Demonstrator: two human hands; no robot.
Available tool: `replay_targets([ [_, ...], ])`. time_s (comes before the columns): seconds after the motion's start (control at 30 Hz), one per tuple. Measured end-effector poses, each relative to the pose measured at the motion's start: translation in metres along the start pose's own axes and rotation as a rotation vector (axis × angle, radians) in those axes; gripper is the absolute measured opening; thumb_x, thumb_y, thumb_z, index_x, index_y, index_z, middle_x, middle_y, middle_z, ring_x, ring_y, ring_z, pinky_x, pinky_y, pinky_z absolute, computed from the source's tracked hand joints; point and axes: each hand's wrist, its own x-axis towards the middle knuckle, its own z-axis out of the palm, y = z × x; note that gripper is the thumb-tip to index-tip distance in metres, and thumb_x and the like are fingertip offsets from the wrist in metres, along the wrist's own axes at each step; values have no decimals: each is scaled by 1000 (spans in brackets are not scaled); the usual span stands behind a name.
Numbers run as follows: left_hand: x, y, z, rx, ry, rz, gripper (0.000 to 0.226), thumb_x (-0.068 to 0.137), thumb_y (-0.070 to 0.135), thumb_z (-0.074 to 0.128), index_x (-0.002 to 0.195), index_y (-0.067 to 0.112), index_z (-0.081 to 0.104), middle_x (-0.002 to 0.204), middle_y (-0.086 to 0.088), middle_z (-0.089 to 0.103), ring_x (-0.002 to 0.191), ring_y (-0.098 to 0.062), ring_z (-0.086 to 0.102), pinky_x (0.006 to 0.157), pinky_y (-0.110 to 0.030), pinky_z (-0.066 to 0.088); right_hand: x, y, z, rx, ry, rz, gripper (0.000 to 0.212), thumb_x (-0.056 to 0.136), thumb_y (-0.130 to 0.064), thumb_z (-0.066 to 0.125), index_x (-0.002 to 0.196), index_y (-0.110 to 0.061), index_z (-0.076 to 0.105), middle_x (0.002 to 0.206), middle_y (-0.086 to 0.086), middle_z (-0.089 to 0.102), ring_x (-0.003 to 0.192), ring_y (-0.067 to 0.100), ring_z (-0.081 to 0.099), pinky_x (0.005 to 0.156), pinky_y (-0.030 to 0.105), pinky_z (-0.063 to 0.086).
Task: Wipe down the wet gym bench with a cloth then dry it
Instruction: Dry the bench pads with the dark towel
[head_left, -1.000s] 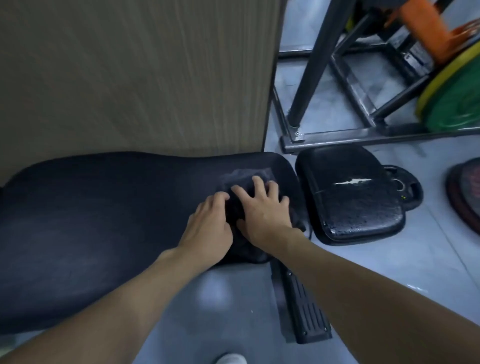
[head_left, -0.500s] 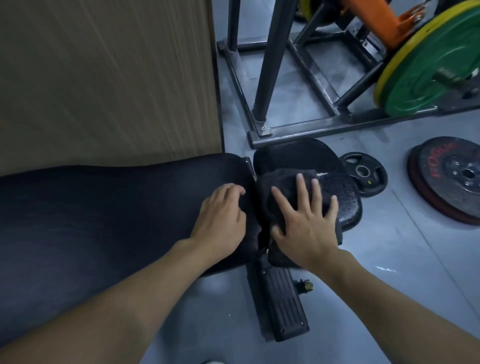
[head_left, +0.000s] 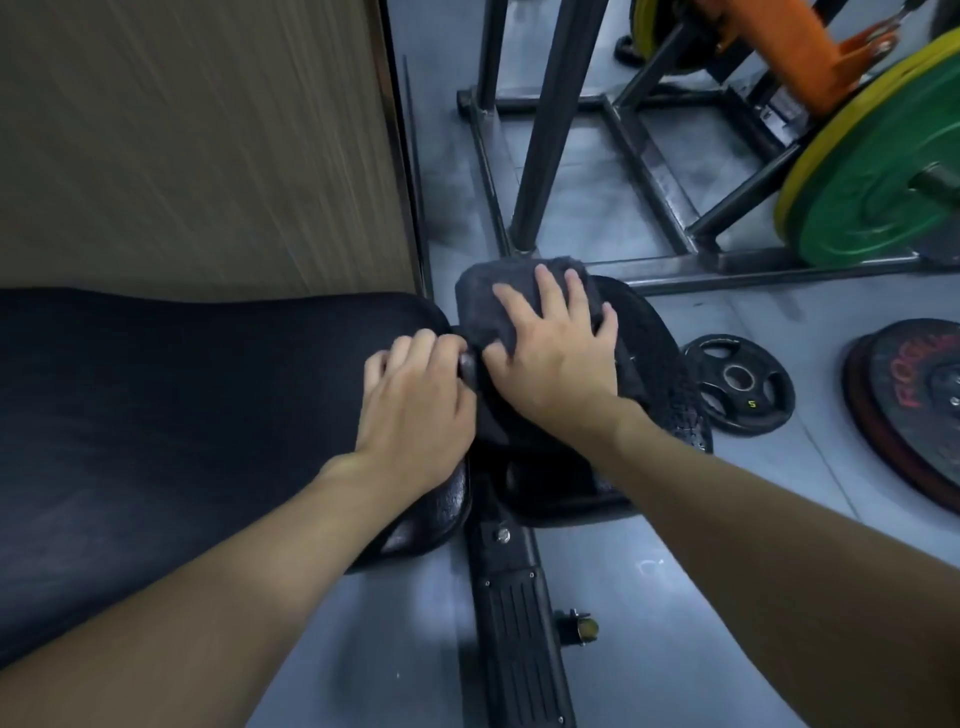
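While the right hand (head_left: 558, 358) lies spread flat on the dark cloth (head_left: 511, 296), pressing it onto the small seat pad (head_left: 660, 374), the left hand (head_left: 415, 410) rests curled at the end of the long pad (head_left: 182, 395), fingertips pinching the cloth's near corner. Even palm pressure and overlapping strokes toward the beaded right edge should lift the water; bracing the counter with the left helps.

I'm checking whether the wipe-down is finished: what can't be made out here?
Head view only:
- Seat pad: mostly hidden under the cloth and right hand.
- Long bench pad: cut off at the left edge; too dark to show wetness.
- Left hand: fingertips curl out of sight.
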Motion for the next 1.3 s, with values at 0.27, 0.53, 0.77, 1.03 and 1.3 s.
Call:
replay_targets([
  [0.27,4,-13,15,-128,-50,109,42,101,29,34,142,22,40,138,10,46,132,-5,31,120,-35,9,52,9,1,6,37,-12,53,88,-48,37,138,-34,43,144,3,45,139,29,29,105,64,24],
  [0.53,-5,-11,11,-209,4,91,44,96,18,43,140,21,39,138,7,48,130,-15,41,113,-36,29,15,20,-3,36,42,-107,56,93,-44,36,148,-35,34,159,2,30,150,27,14,113,65,15],
  [0.77,-9,-6,13,3,-82,148,53,98,44,40,145,22,36,150,2,42,143,-11,27,121,-42,13,-85,37,-15,-3,67,-118,57,91,-46,35,148,-40,28,164,-1,19,152,23,6,117,59,13],
  [1.03,-6,-13,20,48,-96,231,85,79,74,13,148,28,31,155,14,33,147,0,11,122,-44,5,-66,55,-20,12,70,-83,57,90,-50,38,146,-45,29,162,-5,20,151,19,7,116,58,16],
  [1.3,-4,-16,20,-4,-95,221,81,79,75,20,146,31,36,154,11,36,145,2,15,122,-43,3,41,66,-22,49,-8,76,56,89,-53,36,143,-41,34,150,4,39,135,37,33,100,60,34],
])
